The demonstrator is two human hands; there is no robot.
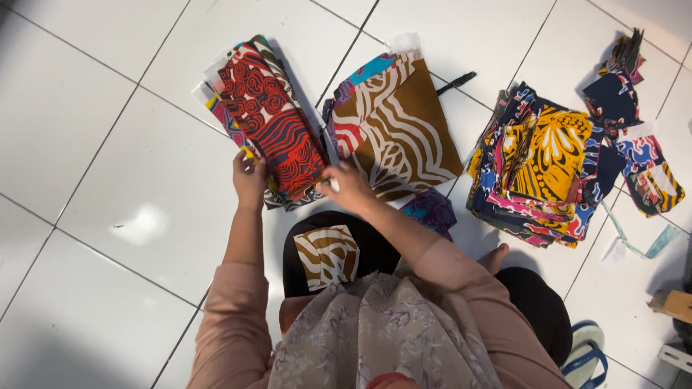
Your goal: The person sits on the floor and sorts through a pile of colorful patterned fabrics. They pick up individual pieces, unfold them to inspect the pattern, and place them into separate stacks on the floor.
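Head view: hands (299, 180) on red-patterned cloth (274, 119)

White tiled floor (108, 130) under fabric stacks (537, 169)

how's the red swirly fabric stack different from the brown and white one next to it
The red stack carries red swirls and wavy lines on dark ground; the brown stack has bold white curving lines on brown. The left hand and right hand grip the red stack's near end; the brown stack has no grip on it. Both are folded printed cloths lying on the white tiled floor.
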